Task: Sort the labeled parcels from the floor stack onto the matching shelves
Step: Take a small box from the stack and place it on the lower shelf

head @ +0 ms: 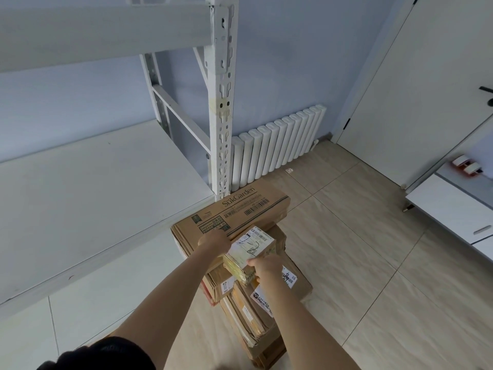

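Observation:
A small taped parcel (pixel 249 249) with a white shipping label lies on top of the cardboard floor stack (pixel 256 313). My left hand (pixel 214 242) grips its far left side. On its near right edge my right hand (pixel 266 265) curls round the parcel. Behind it lies a long brown box (pixel 240 206) printed "SukGarden". The white shelf (pixel 88 193) stretches to the left of the stack, with a higher shelf (pixel 101 33) above it.
The shelf's white upright post (pixel 221 102) rises just behind the stack. A white radiator (pixel 277 145) lines the wall. A white door (pixel 416 89) and a low white cabinet (pixel 453 209) stand to the right. Beige floor tiles spread to the right of the stack.

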